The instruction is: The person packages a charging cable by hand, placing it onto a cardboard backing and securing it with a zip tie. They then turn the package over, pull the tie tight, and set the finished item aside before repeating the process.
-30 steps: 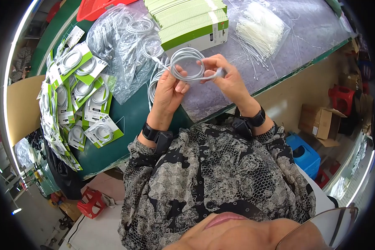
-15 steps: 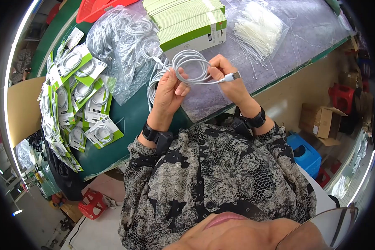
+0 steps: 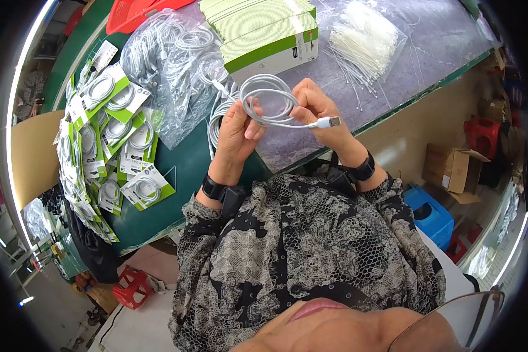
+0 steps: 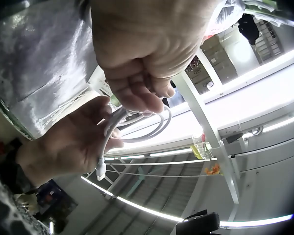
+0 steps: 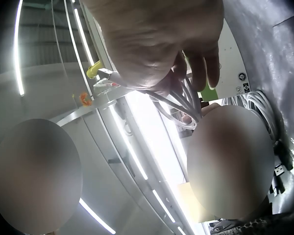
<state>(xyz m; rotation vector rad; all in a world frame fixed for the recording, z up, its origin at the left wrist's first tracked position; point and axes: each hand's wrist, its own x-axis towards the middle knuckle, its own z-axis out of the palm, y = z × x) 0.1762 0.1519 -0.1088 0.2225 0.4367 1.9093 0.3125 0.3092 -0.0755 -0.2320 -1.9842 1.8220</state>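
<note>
Between the two hands a white USB cable [image 3: 268,78] is wound into a loose, several-turn coil. My left hand [image 3: 237,134] pinches the coil's left side with thumb and fingertips. On its right side, my right hand [image 3: 327,122] grips the strands between thumb and curled fingers. The cable's USB plug [image 3: 325,122] sticks out rightward past the right thumb. The left wrist view shows a plug end [image 4: 101,170] hanging below the right hand. More coiled cables [image 3: 215,128] lie on the table just behind the left hand.
Carded cables [image 3: 108,141] are heaped at left. A clear bag of cables [image 3: 173,64] lies beside a box of green-edged cards [image 3: 276,58]. White cable ties [image 3: 366,44] spread from a bag at right. A red tray [image 3: 132,14] stands at the back.
The right-hand fingers have shifted on the coil, and the USB plug has turned from blurred beside the fingers to pointing clearly right. The coil has dropped slightly; the left hand keeps its hold.
</note>
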